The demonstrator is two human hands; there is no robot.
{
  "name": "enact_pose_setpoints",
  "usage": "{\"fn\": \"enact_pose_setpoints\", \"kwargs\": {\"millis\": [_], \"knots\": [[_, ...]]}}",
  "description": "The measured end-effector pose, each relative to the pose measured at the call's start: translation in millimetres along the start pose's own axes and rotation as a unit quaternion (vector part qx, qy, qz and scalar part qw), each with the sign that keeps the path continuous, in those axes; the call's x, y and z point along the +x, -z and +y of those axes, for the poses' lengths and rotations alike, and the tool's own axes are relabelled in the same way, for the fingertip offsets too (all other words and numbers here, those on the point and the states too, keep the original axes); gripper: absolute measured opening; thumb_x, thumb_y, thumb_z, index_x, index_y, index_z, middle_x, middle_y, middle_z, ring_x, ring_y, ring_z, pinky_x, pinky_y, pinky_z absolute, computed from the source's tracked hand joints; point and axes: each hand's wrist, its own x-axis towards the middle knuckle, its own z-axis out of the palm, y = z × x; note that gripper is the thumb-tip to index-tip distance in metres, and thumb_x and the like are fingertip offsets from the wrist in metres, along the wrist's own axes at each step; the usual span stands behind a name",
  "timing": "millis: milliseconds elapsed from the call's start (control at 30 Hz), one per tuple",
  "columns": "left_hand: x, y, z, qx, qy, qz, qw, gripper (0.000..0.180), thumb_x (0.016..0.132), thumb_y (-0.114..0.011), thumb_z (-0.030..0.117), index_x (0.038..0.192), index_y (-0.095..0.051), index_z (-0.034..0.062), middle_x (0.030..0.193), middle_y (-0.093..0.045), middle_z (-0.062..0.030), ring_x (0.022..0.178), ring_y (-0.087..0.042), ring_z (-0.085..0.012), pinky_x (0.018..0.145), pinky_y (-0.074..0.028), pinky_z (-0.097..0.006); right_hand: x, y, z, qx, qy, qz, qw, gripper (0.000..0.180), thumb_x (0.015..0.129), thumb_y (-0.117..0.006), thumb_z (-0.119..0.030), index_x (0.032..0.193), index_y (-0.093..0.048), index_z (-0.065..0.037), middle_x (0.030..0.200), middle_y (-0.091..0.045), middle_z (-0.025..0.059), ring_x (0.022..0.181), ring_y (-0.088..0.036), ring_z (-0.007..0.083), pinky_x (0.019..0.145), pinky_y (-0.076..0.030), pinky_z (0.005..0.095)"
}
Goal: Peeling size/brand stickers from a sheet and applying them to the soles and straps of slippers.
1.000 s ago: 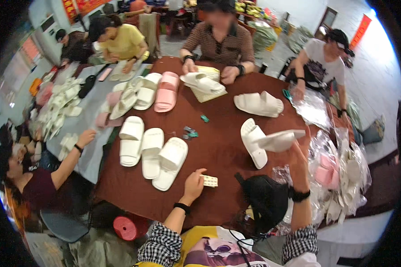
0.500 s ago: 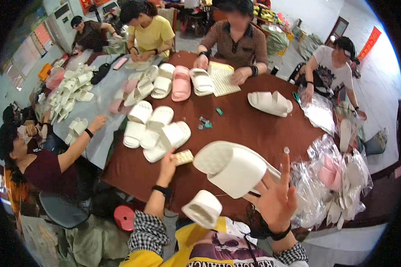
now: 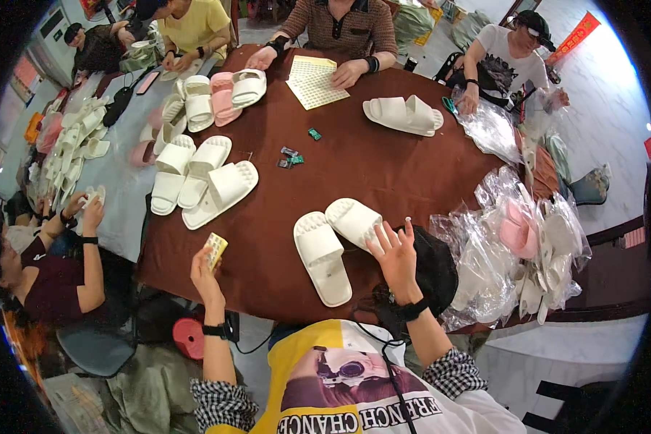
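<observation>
Brown tabletop (image 3: pixel 398 173): a small group of dark-and-green packets (image 3: pixel 291 158) at the middle, with a single green packet (image 3: pixel 315 134) just beyond; green scissors (image 3: pixel 450 105) at the far right.
In the way: a black fabric item (image 3: pixel 434 267), its kind unclear, sits just right of the right hand (image 3: pixel 396 262), between it and the bagged pile.
Beyond the left edge: a grey table (image 3: pixel 126 184) with heaped white slippers (image 3: pixel 72 148); a red stool (image 3: pixel 189 338) at the near left.
Clear bags at right (image 3: pixel 484 253): a pink pair (image 3: pixel 519 230) and several white slippers, overlapping too much to count.
Clear bags at far right (image 3: pixel 490 134): lying by a co-worker's hand (image 3: pixel 470 101); contents cannot be told.
Slipper count: two white slippers (image 3: pixel 320 253) near the person; three more white ones (image 3: pixel 206 172) at left, two partly overlapping; far-left row mixed white and pink, not countable.
Co-workers: five partly in view.
Left hand (image 3: pixel 207 277): fingers pinched together on a small yellow card (image 3: pixel 215 249), left of the near pair.
Right hand: fingers spread apart, clamped on nothing, over the right-hand slipper's edge; contact cannot be told.
Near pair: side by side on the cloth, between the hands.
</observation>
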Motion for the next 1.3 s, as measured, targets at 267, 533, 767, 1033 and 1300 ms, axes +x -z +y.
{"fn": "enact_pose_setpoints", "kwargs": {"millis": [267,533,767,1033,1300], "knots": [[-79.6,-63.5,2.2,0.084,-0.022,-0.118,0.989,0.063,0.094,-0.055,0.002,0.152,-0.032,0.0076,0.139,-0.036,-0.0132,0.106,-0.059,-0.0214,0.090,-0.051,-0.035,33.7,31.7,-18.6,-0.481,0.184,-0.031,0.857,0.063,0.095,-0.052,-0.003,0.151,-0.027,-0.015,0.138,-0.046,0.0226,0.130,-0.047,0.0323,0.108,-0.040,0.0424],[-98.0,-147.0,6.4,0.274,-0.188,-0.247,0.910,0.105,0.077,-0.071,-0.001,0.156,-0.002,0.0018,0.156,-0.014,-0.0281,0.141,-0.026,-0.0467,0.115,-0.029,-0.047,66.5,21.8,-2.3,-0.603,0.157,-0.098,0.776,0.087,0.082,-0.055,0.011,0.156,-0.018,-0.016,0.143,-0.044,0.0216,0.131,-0.046,0.0370,0.106,-0.042,0.0444],[-70.2,-142.8,-4.7,0.318,-0.189,-0.298,0.880,0.106,0.072,-0.068,-0.005,0.156,-0.005,0.0068,0.157,-0.018,-0.0254,0.137,-0.036,-0.0453,0.106,-0.042,-0.045,51.0,20.1,29.6,-0.707,0.139,-0.083,0.688,0.099,0.077,-0.058,0.011,0.158,-0.010,-0.019,0.120,-0.059,0.0197,0.106,-0.058,0.0380,0.094,-0.048,0.0459],[-69.0,-97.0,-9.8,0.322,-0.163,-0.283,0.889,0.105,0.076,-0.071,-0.002,0.157,-0.005,0.0075,0.156,-0.019,-0.0273,0.140,-0.029,-0.0456,0.113,-0.033,-0.046,-1.7,30.2,51.3,-0.586,0.120,-0.113,0.793,0.085,0.082,-0.064,0.003,0.154,-0.023,-0.017,0.116,-0.060,0.0163,0.102,-0.060,0.0283,0.085,-0.052,0.0385],[-74.3,-90.2,-28.2,0.280,-0.160,-0.260,0.910,0.112,0.072,-0.076,-0.003,0.157,-0.004,0.0078,0.159,-0.014,-0.0249,0.147,-0.016,-0.0407,0.119,-0.020,-0.045,-31.5,40.9,45.1,-0.537,0.011,-0.114,0.836,0.021,0.090,-0.066,-0.016,0.103,-0.064,0.001,0.093,-0.067,0.0101,0.083,-0.064,0.0176,0.076,-0.051,0.0283]]}}
